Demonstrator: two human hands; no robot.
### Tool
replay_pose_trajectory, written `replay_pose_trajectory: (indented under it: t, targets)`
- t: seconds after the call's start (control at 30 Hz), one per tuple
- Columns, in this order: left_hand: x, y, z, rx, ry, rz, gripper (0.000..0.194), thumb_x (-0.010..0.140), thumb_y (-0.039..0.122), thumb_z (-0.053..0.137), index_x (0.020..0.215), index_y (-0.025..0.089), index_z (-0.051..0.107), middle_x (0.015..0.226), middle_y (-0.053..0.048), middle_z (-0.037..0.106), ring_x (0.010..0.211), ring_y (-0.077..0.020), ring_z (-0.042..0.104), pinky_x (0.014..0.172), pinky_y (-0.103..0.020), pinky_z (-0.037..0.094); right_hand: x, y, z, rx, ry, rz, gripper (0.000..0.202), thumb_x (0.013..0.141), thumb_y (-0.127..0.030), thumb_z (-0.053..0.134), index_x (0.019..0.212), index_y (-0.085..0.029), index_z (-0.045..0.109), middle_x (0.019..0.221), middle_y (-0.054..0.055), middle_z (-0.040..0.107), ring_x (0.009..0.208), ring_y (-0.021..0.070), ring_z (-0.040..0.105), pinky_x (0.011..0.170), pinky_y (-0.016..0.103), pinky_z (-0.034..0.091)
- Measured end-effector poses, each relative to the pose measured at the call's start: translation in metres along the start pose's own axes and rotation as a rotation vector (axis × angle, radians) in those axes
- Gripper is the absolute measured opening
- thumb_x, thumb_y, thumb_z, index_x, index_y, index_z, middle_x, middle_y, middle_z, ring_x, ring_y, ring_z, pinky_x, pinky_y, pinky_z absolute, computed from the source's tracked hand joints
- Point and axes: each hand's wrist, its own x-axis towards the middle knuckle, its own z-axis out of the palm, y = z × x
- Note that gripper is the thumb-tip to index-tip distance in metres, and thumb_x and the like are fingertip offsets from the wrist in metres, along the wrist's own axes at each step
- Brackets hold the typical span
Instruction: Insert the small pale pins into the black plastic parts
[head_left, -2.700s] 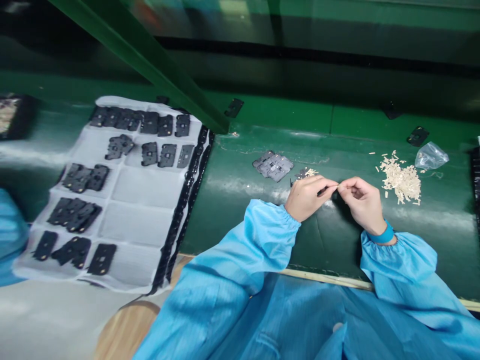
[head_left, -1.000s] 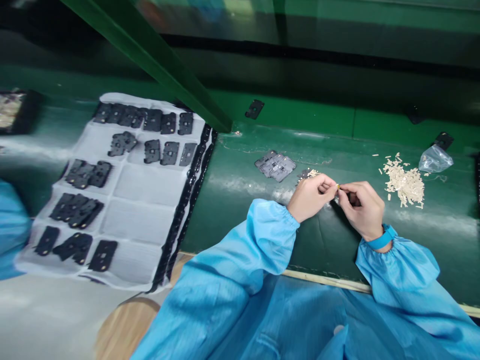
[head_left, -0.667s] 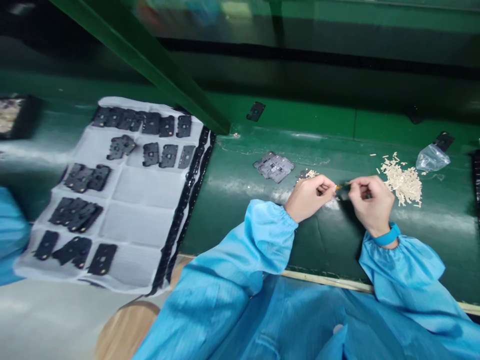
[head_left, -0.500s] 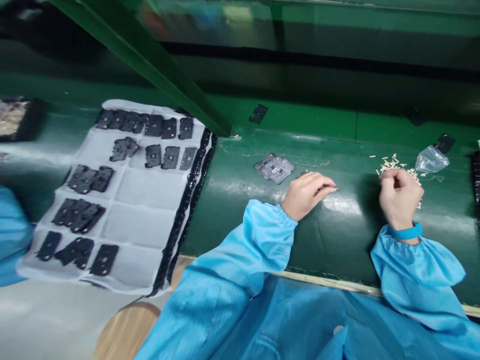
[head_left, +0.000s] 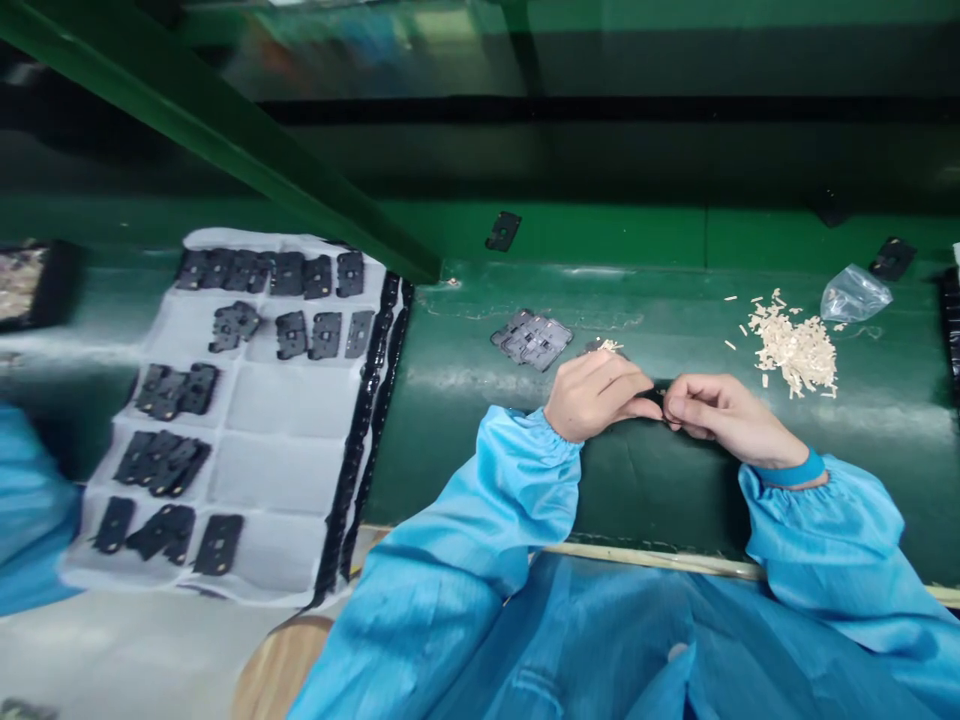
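Note:
My left hand [head_left: 598, 393] is closed in a pinch on a small black plastic part [head_left: 659, 391], mostly covered by fingers. Against that part's right end, my right hand [head_left: 709, 408] pinches with thumb and forefinger; what lies between those fingertips is too small to name. Behind the left hand is another dark part with a few pale slips [head_left: 609, 345] on it. A cluster of flat black plates [head_left: 532, 338] lies to the left of the hands. To the right is a heap of small cream-coloured pieces [head_left: 799, 350].
A white compartmented tray [head_left: 281, 480] with several black plates stands at the left. Behind it a green post [head_left: 300, 190] slants across. A clear plastic bag [head_left: 855, 294] and a black plate [head_left: 892, 258] lie at the right. A co-worker's blue sleeve [head_left: 34, 510] shows far left.
My right hand has moved left from the cream-coloured heap to the black part in my left hand, uncovering the heap. My left hand stays in about the same place. The view has shifted slightly.

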Motion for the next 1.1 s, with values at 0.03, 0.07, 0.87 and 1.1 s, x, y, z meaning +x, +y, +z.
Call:
replay_pose_trajectory:
  t: [0.03, 0.07, 0.87, 1.1]
  targets:
    - [0.0, 0.0, 0.0, -0.006, -0.004, 0.001, 0.028, 0.092, 0.039, 0.075, 0.103, 0.016, 0.065, 0.087, -0.004, 0.072, 0.079, -0.0153, 0.066, 0.077, -0.027, 0.053, 0.0, 0.001, 0.0, 0.019, -0.013, 0.02, 0.04, 0.096, -0.051, 0.067, 0.085, -0.013, 0.063, 0.076, 0.004, 0.06, 0.057, 0.0078, 0.04, 0.052, 0.023, 0.029]
    - [-0.001, 0.0, 0.001, -0.015, -0.009, 0.001, 0.029, 0.093, 0.041, 0.074, 0.104, 0.016, 0.065, 0.088, -0.005, 0.072, 0.08, -0.0154, 0.066, 0.078, -0.028, 0.053, 0.0, 0.002, 0.001, 0.03, -0.021, 0.042, 0.04, 0.095, -0.052, 0.069, 0.085, -0.013, 0.063, 0.075, 0.003, 0.059, 0.058, 0.0076, 0.04, 0.052, 0.023, 0.028]
    - [-0.034, -0.016, -0.062, 0.628, -0.441, -0.635, 0.039, 0.092, 0.024, 0.07, 0.129, 0.011, 0.066, 0.123, -0.012, 0.07, 0.107, -0.0288, 0.062, 0.091, -0.038, 0.051, 0.015, 0.034, -0.006, 0.159, 0.273, 0.061, 0.044, 0.083, -0.053, 0.084, 0.087, -0.014, 0.063, 0.069, 0.0, 0.051, 0.055, 0.0078, 0.036, 0.05, 0.024, 0.022]
    - [-0.031, -0.021, -0.072, 0.594, -0.442, -0.708, 0.031, 0.092, 0.024, 0.065, 0.122, 0.017, 0.071, 0.117, -0.007, 0.074, 0.103, -0.0257, 0.065, 0.084, -0.036, 0.052, 0.017, 0.033, -0.005, 0.19, 0.268, 0.053, 0.047, 0.081, -0.055, 0.084, 0.086, -0.014, 0.062, 0.07, 0.0, 0.05, 0.054, 0.0064, 0.034, 0.051, 0.024, 0.019]
